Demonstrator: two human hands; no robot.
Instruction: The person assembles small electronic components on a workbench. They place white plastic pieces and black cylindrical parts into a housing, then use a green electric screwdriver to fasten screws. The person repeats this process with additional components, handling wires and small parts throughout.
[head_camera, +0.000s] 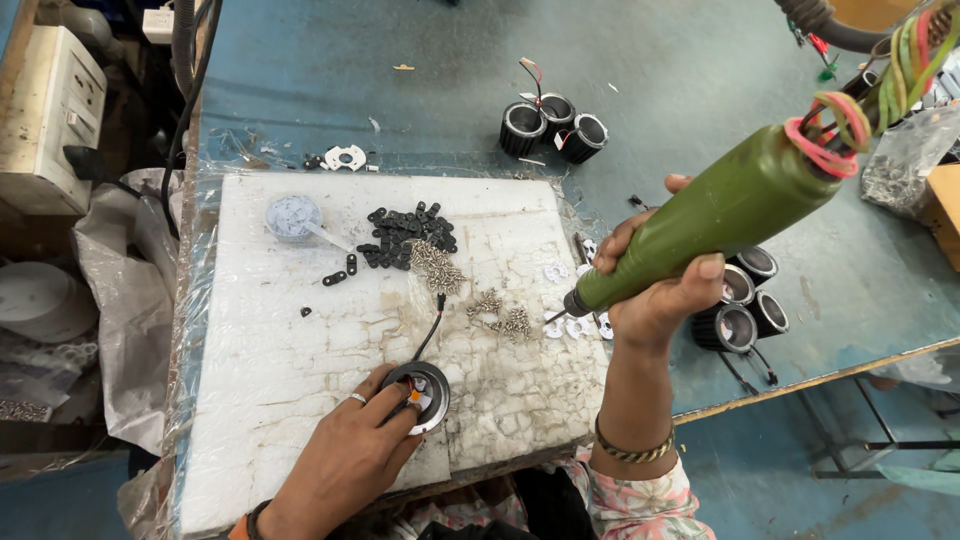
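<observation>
My left hand (345, 455) rests on the white board (280, 340) and grips a small round black lamp housing (424, 393) with a black wire leading away from it. My right hand (655, 285) holds a green electric screwdriver (720, 215) tilted down to the left, its bit tip hovering above the board's right edge near some white discs (570, 325). Coloured rubber bands wrap the tool's upper end. A pile of black brackets (405, 235) and heaps of small screws (440, 265) lie in the board's middle.
A small blue cup (293, 216) stands at the board's back left. Black finned housings sit at the back (552, 125) and at the right beside my wrist (745, 305). A clear bag of parts (905, 160) lies far right. The table edge runs diagonally at lower right.
</observation>
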